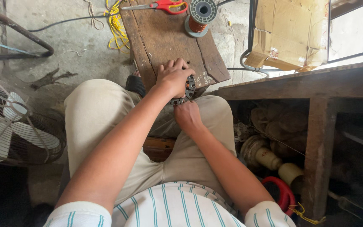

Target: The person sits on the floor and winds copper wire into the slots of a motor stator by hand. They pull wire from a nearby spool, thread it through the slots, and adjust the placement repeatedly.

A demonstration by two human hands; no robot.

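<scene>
Nearby, scissors (161, 5); wire spool (200, 16); fan (15, 122)

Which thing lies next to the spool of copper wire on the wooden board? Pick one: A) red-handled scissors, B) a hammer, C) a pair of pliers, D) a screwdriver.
A: the red-handled scissors lie on the far end of the wooden board, just to the left of the spool of copper wire; no hammer, screwdriver or pliers show there.

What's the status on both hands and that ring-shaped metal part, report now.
Left hand clamped over the dark ring-shaped metal stator core. Right hand gripping it from below. Core sits at the worn wooden board's near edge. Nothing in the way.
</scene>
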